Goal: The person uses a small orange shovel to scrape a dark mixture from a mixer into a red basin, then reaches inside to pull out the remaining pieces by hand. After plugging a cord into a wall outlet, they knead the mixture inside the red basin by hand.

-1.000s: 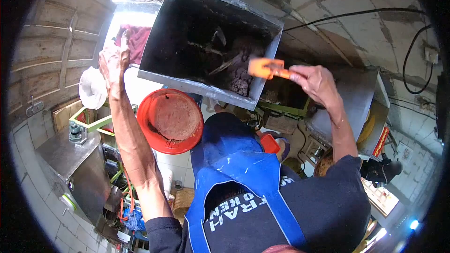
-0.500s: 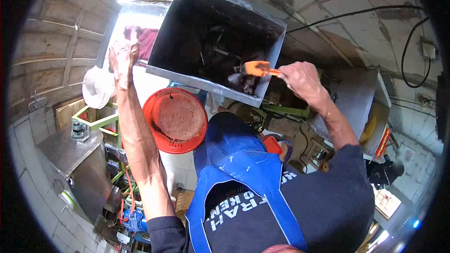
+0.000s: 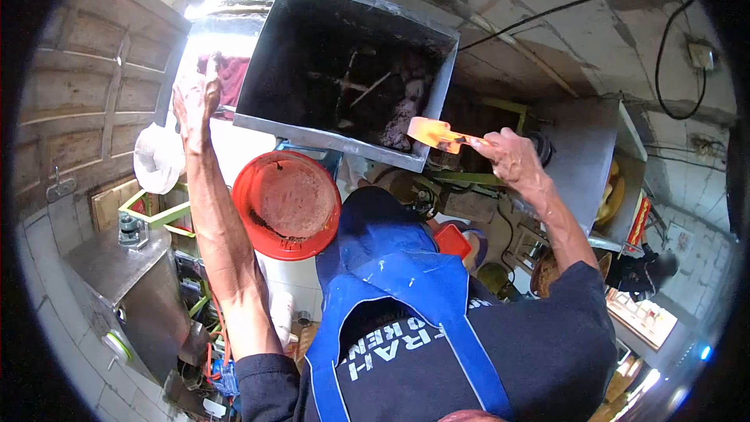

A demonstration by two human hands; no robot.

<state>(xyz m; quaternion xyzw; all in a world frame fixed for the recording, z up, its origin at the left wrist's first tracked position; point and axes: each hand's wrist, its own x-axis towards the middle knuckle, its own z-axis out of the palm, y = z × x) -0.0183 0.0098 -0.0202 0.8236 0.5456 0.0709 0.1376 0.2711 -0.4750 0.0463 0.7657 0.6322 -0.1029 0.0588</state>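
Observation:
A big metal mixing tub [image 3: 258, 121] is tipped toward me, dark inside, with brown dough [image 3: 398, 113] stuck around its paddles. My left hand [image 3: 195, 98] grips the tub's left edge, arm stretched up. My right hand [image 3: 512, 156] holds an orange scraper [image 3: 433, 133] by its handle; the blade sits just outside the tub's lower right corner. Below the tub stands a red bucket [image 3: 258, 238] with brown dough [image 3: 289, 195] in it. I wear a blue apron over a dark shirt.
A steel machine [image 3: 125, 266] stands at the left by wooden doors. Another steel cabinet [image 3: 586, 164] is at the right, with black cables on the wall above. A white cloth bundle [image 3: 156, 156] hangs at the left. Green frame parts and clutter lie below.
My right hand has pulled the scraper out of the tub's inside, down and right to the lower corner rim. My left hand stays on the tub edge.

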